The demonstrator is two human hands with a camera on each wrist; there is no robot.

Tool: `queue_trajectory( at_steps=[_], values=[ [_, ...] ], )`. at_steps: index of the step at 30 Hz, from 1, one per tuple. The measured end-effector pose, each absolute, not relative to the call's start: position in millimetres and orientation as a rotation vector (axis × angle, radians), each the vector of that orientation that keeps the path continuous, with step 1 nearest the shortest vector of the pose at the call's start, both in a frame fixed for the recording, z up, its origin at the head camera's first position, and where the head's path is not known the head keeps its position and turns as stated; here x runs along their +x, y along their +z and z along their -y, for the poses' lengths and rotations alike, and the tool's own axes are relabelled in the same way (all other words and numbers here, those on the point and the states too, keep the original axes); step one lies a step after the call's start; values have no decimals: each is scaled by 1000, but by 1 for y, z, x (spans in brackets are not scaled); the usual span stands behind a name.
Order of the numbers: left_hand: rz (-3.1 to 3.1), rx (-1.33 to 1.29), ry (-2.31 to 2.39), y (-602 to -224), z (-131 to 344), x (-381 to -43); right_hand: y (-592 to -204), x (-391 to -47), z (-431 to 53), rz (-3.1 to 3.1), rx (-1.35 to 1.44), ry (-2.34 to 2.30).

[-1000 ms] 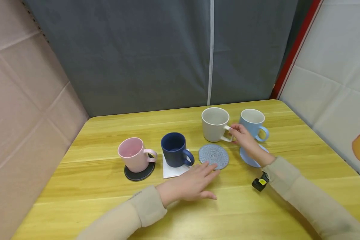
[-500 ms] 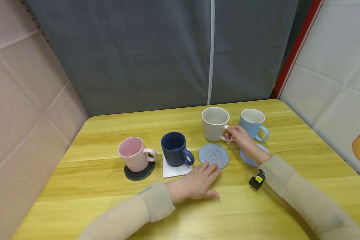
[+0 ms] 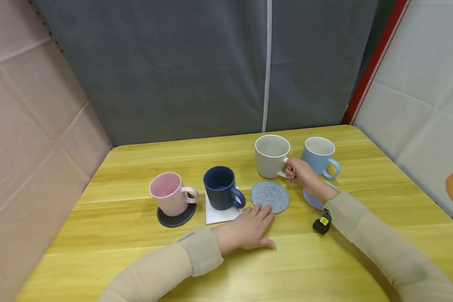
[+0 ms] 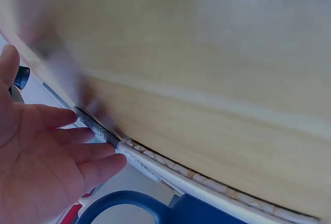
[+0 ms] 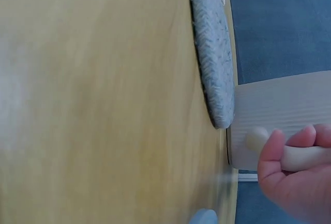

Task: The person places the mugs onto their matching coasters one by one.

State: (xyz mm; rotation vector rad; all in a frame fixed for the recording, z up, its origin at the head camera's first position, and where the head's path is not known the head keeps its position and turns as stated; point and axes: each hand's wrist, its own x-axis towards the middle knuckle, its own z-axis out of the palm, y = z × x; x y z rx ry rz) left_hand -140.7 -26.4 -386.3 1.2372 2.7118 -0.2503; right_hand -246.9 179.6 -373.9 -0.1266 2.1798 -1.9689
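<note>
White mug [image 3: 269,165] stands upright at the table's far side, its handle [image 5: 305,158] curled into by the right hand [image 3: 301,171]; that hand reaches in from 4 o'clock, fingers bent round the handle, forearm slanting up towards 10 o'clock; the left hand [image 3: 251,228] lies well apart from it, palm down, fingers straight and spread towards 1 o'clock, thumb out at 3 o'clock, fingertips touching the near edge of the grey coaster [image 3: 269,195].

The white mug's long axis is vertical, mouth up; its handle points to 4 o'clock; the grey coaster is just beside it at 6 o'clock, lying flat.

Near it at 3 o'clock is the light blue mug [image 3: 315,157], upright, handle at 4 o'clock; below that, the blue coaster [image 3: 312,201] is partly hidden by the right arm; at 8 o'clock from the white mug, the navy mug [image 3: 219,193] stands on the white coaster [image 3: 215,216], handle at 4 o'clock; farther out, the pink mug [image 3: 170,199] stands on the black coaster [image 3: 177,220], handle at 3 o'clock; the table [image 3: 294,268] carries everything; the grey curtain [image 3: 173,75] hangs at 12 o'clock.
</note>
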Motion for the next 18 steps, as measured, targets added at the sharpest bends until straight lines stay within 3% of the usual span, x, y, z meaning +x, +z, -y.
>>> queue_trajectory(
  at_steps=[18],
  values=[
    [-2723, 1205, -377, -391, 22, -140, -375, -245, -174, -2066, -115, -2142]
  ],
)
